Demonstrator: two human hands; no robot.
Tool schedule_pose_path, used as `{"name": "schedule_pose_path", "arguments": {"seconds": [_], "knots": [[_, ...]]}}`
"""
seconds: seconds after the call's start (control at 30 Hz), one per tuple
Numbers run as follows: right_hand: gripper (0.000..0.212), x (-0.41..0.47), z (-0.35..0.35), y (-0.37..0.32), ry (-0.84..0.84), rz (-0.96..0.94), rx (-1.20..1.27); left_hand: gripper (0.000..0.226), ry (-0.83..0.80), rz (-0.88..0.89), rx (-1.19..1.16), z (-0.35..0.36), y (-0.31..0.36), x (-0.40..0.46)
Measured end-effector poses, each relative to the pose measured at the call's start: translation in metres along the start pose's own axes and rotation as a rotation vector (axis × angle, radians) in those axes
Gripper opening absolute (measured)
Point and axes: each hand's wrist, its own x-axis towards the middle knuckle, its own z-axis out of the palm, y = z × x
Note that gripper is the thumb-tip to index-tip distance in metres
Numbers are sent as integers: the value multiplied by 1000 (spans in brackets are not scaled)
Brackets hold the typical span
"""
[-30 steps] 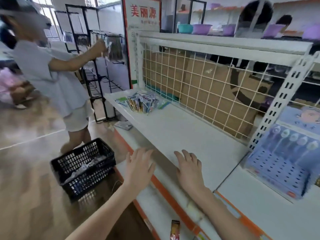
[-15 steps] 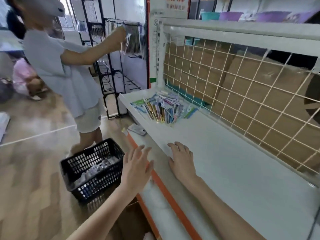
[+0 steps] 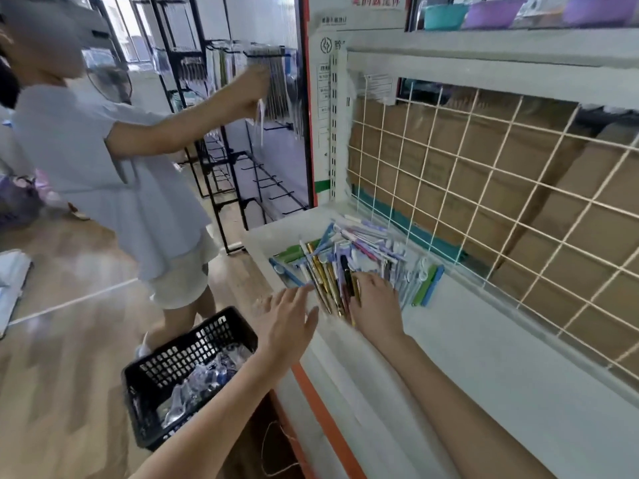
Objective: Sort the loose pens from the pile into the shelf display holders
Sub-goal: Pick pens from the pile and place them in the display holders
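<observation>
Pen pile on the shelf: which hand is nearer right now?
Right. The right hand lies on the near edge of the pen pile, fingers over the pens. The left hand hovers open beside the pile's near-left corner, at the shelf front edge.

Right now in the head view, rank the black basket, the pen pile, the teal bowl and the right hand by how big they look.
1. pen pile and black basket: look about alike, and the basket sits nearer, so unranked
2. right hand
3. teal bowl: smallest, though it is farthest away
</observation>
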Motion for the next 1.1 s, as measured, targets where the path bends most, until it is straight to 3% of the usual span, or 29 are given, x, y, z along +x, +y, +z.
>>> {"name": "schedule_pose_path", "arguments": {"seconds": [0.4, 0.57, 0.93, 1.1], "knots": [[42, 47, 19, 13, 77, 160, 40, 46, -207, 15, -83, 41, 13, 105], [43, 53, 19, 12, 76, 202, 55, 54, -277, 26, -17, 52, 11, 133], [41, 61, 20, 9, 95, 289, 133, 32, -305, 146, -164, 51, -1, 142], [37, 62, 14, 5, 117, 366, 333, 8, -360, 63, -406, 47, -13, 144]]}}
